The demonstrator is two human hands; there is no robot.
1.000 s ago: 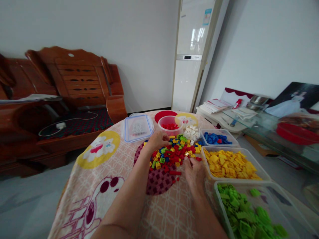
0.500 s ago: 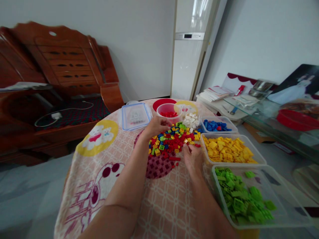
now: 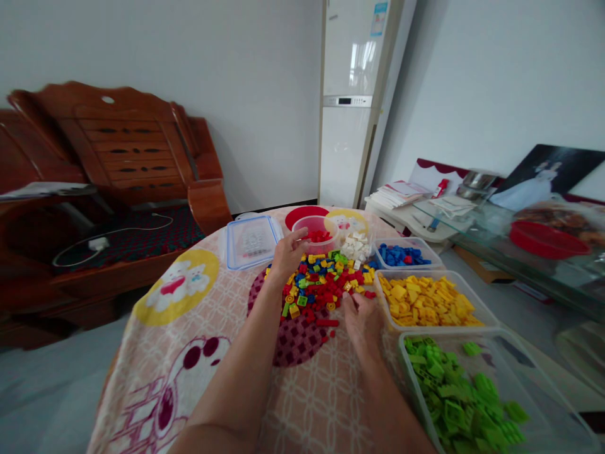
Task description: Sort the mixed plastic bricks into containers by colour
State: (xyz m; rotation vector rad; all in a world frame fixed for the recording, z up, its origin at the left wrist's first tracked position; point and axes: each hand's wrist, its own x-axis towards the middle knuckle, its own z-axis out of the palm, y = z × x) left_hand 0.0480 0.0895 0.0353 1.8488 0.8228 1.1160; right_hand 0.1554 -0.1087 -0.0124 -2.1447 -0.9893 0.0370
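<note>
Mixed blocks: heaped loosely on the cloth-covered surface, with red, yellow, green and blue jumbled together; a long red piece is left at the near edge.
Left hand: held above the heap's far left, by the bowl's near rim, fingers loosely parted; no piece can be seen between them.
Right hand: lowered to the heap's right edge, thumb and forefinger close together; whether a piece is pinched cannot be told.
Pink bowl: set just beyond the heap, with red pieces inside.
Colour sorting: judged to be in hand, red being picked out; for the next move, a loose red piece would need to be singled out and lifted clear of its neighbours.
White pieces: piled just right of the bowl.
Clear boxes: lined up on the right, filled with blue pieces, yellow pieces and green pieces.
Blue-edged lid: laid left of the bowl.
</note>
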